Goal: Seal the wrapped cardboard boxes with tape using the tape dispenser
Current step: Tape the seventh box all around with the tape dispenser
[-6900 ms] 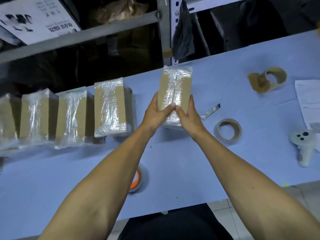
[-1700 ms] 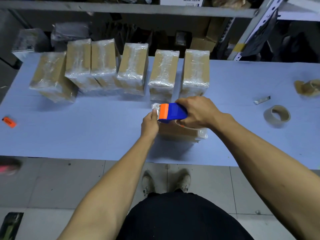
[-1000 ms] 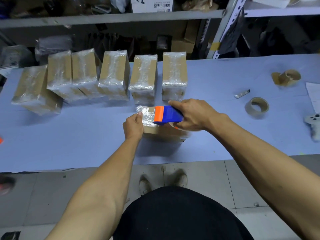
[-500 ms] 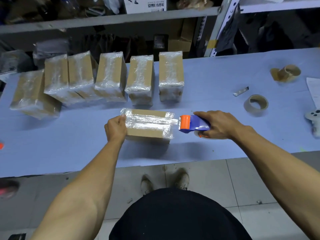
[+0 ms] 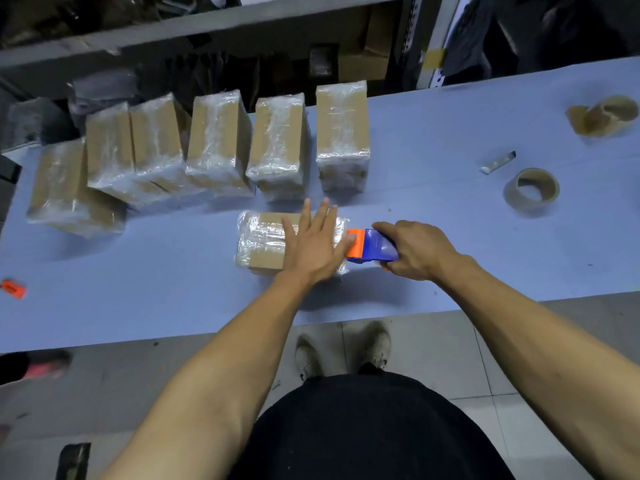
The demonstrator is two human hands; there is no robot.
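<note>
**Tape strip laid across the flat box; dispenser parked at its right end**

At the centre of the frame, a brown cardboard box wrapped in clear film [image 5: 263,242] is shown lying flat on the pale blue table top [image 5: 433,188]. Half a second earlier its left end was gripped by the left hand [image 5: 311,245]; that hand is now spread flat, fingers straight, and pressed on the box's upper face. The blue tape dispenser with an orange front [image 5: 370,245], seen a little clear of the box before, is now held against the box's right end, the right hand [image 5: 419,249] being curled round it. It is judged that one strip has been run along the top and is being smoothed down, cutting being the likely next step. Six further film-wrapped boxes [image 5: 218,143] are ranged in a row in the upper left. At the right, a brown tape roll [image 5: 531,190], a small metal blade [image 5: 497,162] and a crumpled spent roll [image 5: 604,116] are seen. A small orange item [image 5: 13,289] lies at the left edge. Grey metal shelving [image 5: 207,22] stands behind, and grey floor tiles [image 5: 433,351] below
</note>
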